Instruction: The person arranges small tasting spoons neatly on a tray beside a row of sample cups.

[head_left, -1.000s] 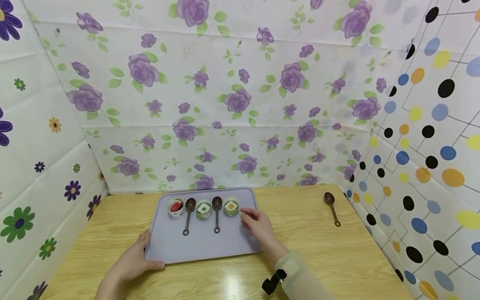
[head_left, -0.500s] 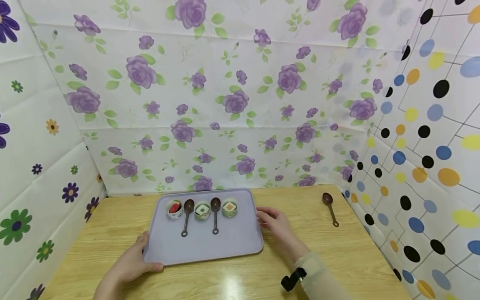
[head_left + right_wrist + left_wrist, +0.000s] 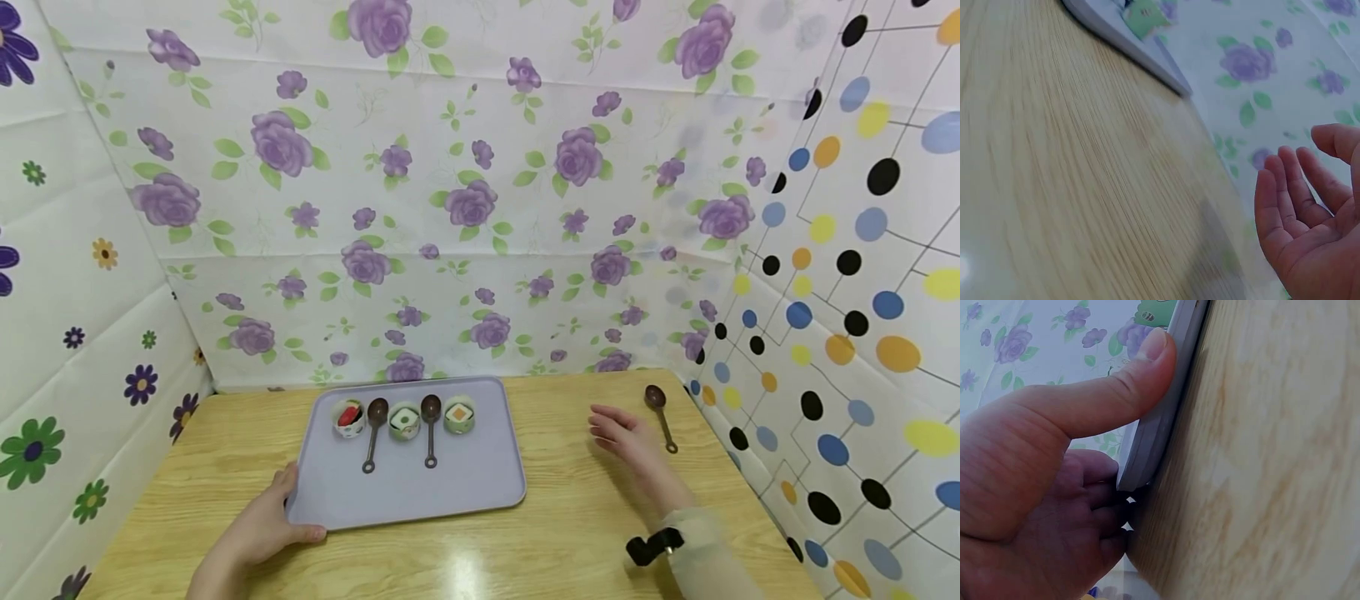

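A pale lavender tray [image 3: 405,500] lies on the wooden table. My left hand [image 3: 258,518] holds its near left corner, the thumb [image 3: 1138,381] along the front edge and the other fingers at the left side. On the tray stand three small cups in a row: one with red pieces [image 3: 349,418], one with a white-and-green top [image 3: 405,422], one with an orange square on white [image 3: 459,415]. Two brown spoons [image 3: 377,425] lie between them. Off the tray, my right hand [image 3: 637,454] hovers with fingers loosely bent, holding nothing, just left of another brown spoon [image 3: 660,417].
Table surface [image 3: 562,508] stretches between the tray and the right hand. Flowered cloth [image 3: 480,208] hangs behind the table, with a dotted cloth [image 3: 847,333] at the right and another flowered one at the left. A black mount [image 3: 654,546] sits on the right wrist.
My right hand has moved rightward, from over the tray's right side, past its edge, to near the lone spoon. The left hand has stayed at the tray's corner.
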Tool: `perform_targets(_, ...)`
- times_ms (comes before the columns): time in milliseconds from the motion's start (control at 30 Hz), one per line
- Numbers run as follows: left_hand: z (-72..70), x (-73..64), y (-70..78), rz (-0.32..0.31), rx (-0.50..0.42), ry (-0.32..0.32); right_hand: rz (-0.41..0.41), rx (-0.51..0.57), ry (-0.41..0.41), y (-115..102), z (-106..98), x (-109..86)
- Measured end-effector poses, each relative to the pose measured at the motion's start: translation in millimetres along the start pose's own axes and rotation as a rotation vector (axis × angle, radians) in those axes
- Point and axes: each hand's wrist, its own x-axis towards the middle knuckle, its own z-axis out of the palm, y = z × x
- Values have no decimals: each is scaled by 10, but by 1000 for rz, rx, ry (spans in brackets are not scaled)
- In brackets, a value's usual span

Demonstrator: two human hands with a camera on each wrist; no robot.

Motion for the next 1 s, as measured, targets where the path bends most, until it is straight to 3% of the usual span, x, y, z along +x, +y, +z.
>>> perform_targets(267,-19,-23,33,5,19,2,14,-106,7,-50,-467,-88)
perform_targets(467,-17,-19,39,-10,4,-4,31,-153,99,-88,-816,-22)
perform_targets(600,-16,-15,36,-9,1,-1,31,-246,196,-90,-1029,-4)
perform_targets(800,-16,-8,21,-12,-9,-10,47,-351,302,43,-1258,23)
perform_targets(1000,-19,-5,36,-14,0,-14,28,-465,278,123,-1382,98)
